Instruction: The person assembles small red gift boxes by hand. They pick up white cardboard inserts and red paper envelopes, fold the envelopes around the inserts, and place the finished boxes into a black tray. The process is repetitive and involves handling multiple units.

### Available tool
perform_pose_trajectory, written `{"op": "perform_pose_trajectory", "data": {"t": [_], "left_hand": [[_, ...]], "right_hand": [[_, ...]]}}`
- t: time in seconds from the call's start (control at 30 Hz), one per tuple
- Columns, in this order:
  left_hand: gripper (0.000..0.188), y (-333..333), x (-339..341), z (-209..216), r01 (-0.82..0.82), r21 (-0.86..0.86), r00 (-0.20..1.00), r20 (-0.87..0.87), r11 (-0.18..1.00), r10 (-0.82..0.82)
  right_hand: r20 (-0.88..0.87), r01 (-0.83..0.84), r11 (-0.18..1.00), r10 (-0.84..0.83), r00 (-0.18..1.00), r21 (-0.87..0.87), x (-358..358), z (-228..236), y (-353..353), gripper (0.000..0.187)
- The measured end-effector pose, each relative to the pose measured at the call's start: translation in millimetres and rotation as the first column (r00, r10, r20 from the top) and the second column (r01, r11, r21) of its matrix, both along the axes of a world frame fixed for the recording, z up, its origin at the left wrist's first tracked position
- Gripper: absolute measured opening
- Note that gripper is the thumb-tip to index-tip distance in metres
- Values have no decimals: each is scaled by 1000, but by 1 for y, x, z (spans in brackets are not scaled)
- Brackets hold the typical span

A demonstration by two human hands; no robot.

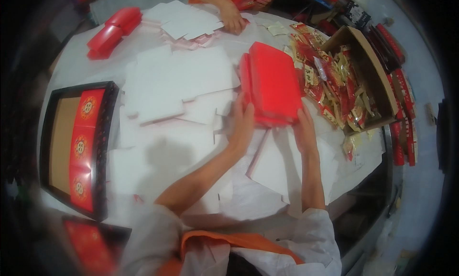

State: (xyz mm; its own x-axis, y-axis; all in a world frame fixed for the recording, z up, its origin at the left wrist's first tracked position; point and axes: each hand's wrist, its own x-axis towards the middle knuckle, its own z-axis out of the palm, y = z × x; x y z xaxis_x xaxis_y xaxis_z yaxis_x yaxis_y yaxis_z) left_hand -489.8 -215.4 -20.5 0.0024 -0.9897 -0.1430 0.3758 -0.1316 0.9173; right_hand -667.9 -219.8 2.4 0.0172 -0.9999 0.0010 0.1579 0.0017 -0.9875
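Between my two hands is a stack of glossy red, box-shaped pieces (pixel 275 82); I cannot tell whether they are trays or closed boxes. My left hand (pixel 243 119) grips its near left corner. At its near right corner, my right hand (pixel 305 130) presses with the fingers along the side. Beneath and around the stack lie overlapping flat white card sheets (pixel 181 75), and one more white sheet (pixel 279 166) lies under my forearms.
At the left stands a black-rimmed box (pixel 107 151) with red packets (pixel 86 142) along one side. A tipped carton (pixel 368 60) spills red and gold sachets (pixel 334 84) at the right. Red plastic pieces (pixel 114 32) lie far left. Another person's hand (pixel 233 20) rests at the far edge.
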Motion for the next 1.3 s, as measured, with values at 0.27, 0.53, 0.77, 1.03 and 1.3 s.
{"op": "perform_pose_trajectory", "data": {"t": [0.27, 0.53, 0.77, 1.03, 1.3], "left_hand": [[82, 77, 90, 37, 231, -222, 884, -360, 947, -299], [119, 122, 163, 46, 243, -306, 925, -213, 921, -315], [117, 139, 216, 48, -74, -424, 980, -196, 902, -12], [105, 149, 355, 70, -300, -246, 493, 787, 922, 371], [94, 124, 540, 54, -497, -60, -292, 951, 865, -101]], "right_hand": [[538, -135, 988, 70, 840, 82, 72, 5, 48, 49], [-63, -47, 998, 45, 997, -31, 144, -34, 69, 44], [568, -362, 928, 255, 783, 82, 197, -24, 61, 45], [662, -488, 848, 246, 708, 206, 258, -9, 26, 42], [719, -453, 794, 30, 694, 405, 243, -30, 44, 44]]}}
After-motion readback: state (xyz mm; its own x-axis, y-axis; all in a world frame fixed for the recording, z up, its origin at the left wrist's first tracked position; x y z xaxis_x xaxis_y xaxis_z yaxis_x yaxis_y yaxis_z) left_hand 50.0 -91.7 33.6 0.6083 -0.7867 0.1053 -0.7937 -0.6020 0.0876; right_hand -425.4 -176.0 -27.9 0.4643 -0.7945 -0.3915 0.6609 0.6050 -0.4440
